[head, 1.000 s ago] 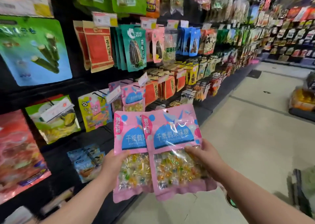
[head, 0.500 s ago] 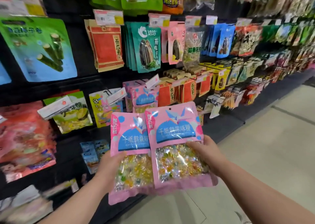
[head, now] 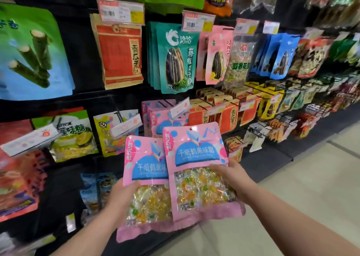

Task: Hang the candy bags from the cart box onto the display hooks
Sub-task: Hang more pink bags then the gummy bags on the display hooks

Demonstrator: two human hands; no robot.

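I hold two pink candy bags with blue labels and clear windows of wrapped sweets, upright in front of the display. My left hand [head: 121,196] grips the left candy bag [head: 146,164] at its left edge. My right hand [head: 231,177] grips the right candy bag [head: 196,154], which overlaps the left one; its hang hole shows at the top. Just behind and above them, matching pink bags [head: 157,117] hang on a display hook [head: 165,104] with a white price tag [head: 180,107] at its tip. The cart box is out of view.
The black display wall [head: 78,51] carries rows of hanging snack bags: red [head: 118,57] and teal [head: 175,59] sunflower seed packs above, green and yellow sweets [head: 72,137] to the left, orange packs [head: 229,117] to the right. Pale aisle floor [head: 311,187] lies on the right.
The view has swung left and closer to the display. Both bags have risen a little toward the hook with the matching pink bags. Both hands keep their grip.
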